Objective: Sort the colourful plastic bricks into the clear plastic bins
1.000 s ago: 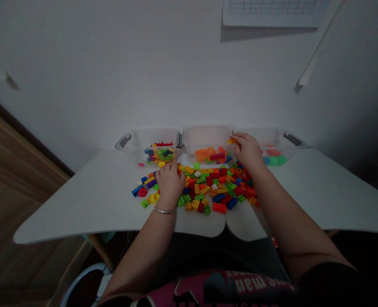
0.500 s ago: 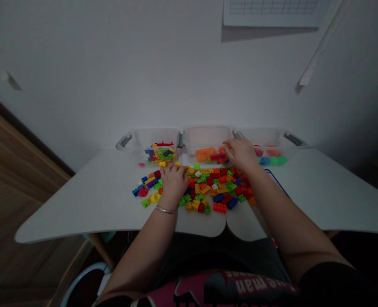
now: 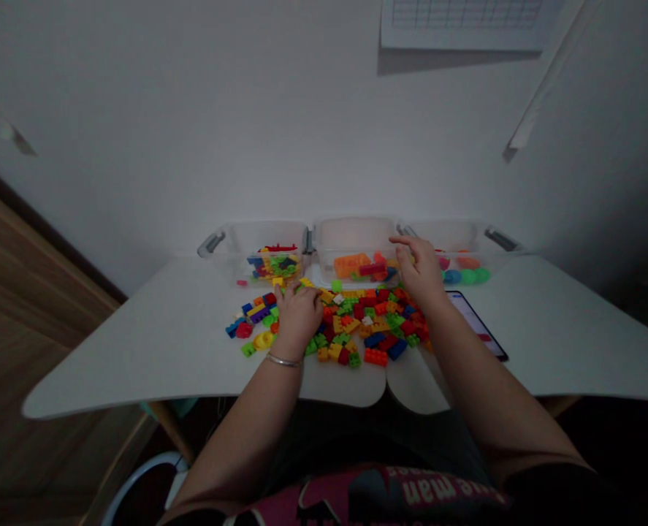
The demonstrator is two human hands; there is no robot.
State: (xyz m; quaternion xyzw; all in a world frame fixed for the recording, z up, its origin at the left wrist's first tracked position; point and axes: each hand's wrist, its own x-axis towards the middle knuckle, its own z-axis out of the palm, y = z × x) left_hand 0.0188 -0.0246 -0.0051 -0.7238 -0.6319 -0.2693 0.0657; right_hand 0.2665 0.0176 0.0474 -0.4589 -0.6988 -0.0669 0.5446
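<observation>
While the left hand (image 3: pixel 297 315) lay palm-down on the left part of the brick pile (image 3: pixel 356 321), fingers spread flat over the bricks, I could not tell whether anything was pinched under it. A thin bracelet (image 3: pixel 281 359) sat on that wrist. Right hand (image 3: pixel 421 269) was at the far right edge of the pile, touching the front wall of the middle bin (image 3: pixel 353 241); its fingers were curled loosely, and whether they held a brick could not be told, too dim and small. Bricks lay scattered in front of the three clear bins; some orange and red pieces were already in the middle bin, mixed colours in the left bin (image 3: pixel 258 248), round pieces in the right bin (image 3: pixel 460 252). A phone (image 3: pixel 477 325) lay just right of the pile, beside the right forearm.

Risks, as judgement: that forearm crossed close to the phone, so a sweep back could nudge it toward the table (image 3: pixel 137 343) edge. Near bricks sat close to the front cutout of the table; a flat-handed drag could push some off. Dim light could also cause a colour mix-up between bins.
</observation>
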